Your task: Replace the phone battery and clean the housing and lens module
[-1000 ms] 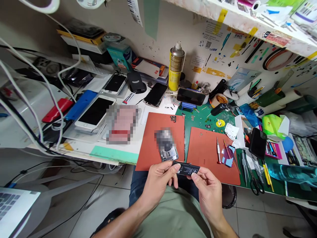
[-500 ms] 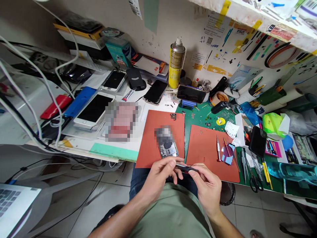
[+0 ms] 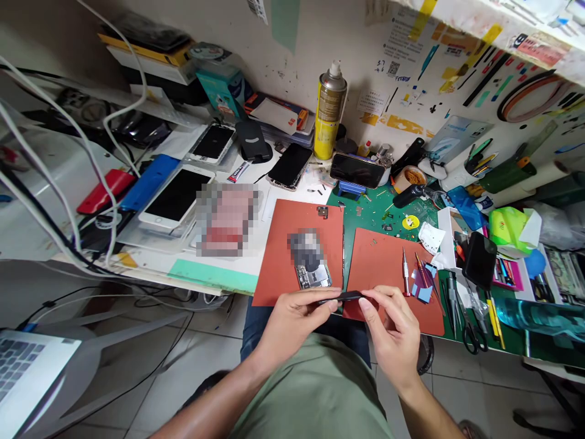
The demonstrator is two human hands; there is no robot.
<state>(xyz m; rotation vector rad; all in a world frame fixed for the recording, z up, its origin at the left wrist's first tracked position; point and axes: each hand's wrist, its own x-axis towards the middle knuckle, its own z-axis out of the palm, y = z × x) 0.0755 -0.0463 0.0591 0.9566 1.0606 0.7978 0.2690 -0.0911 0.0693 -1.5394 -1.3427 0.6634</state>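
Note:
Pinched between both hands is a thin black flat piece (image 3: 347,296), seen nearly edge-on above the mat's front edge. My left hand (image 3: 295,323) grips its left end between thumb and fingers. At its right end, the thumb and fingertips of my right hand (image 3: 393,332) close on it. Just beyond my left hand, an opened phone (image 3: 316,276) lies on the left reddish-brown mat (image 3: 274,268), its inner parts exposed and its upper part blurred out. A small metal part (image 3: 322,211) rests near that mat's top edge.
The right mat (image 3: 375,262) carries a screwdriver (image 3: 405,273) and tweezers. Farther right are scissors (image 3: 470,335), a black device (image 3: 479,256) and a bottle (image 3: 542,317). Phones, including a white one (image 3: 176,198), lie left. A yellow spray can (image 3: 329,113) stands at the back.
The black piece has turned from slanting to nearly level and edge-on. My right hand has shifted slightly right, and my left fingers have straightened along the piece. The view has shifted slightly.

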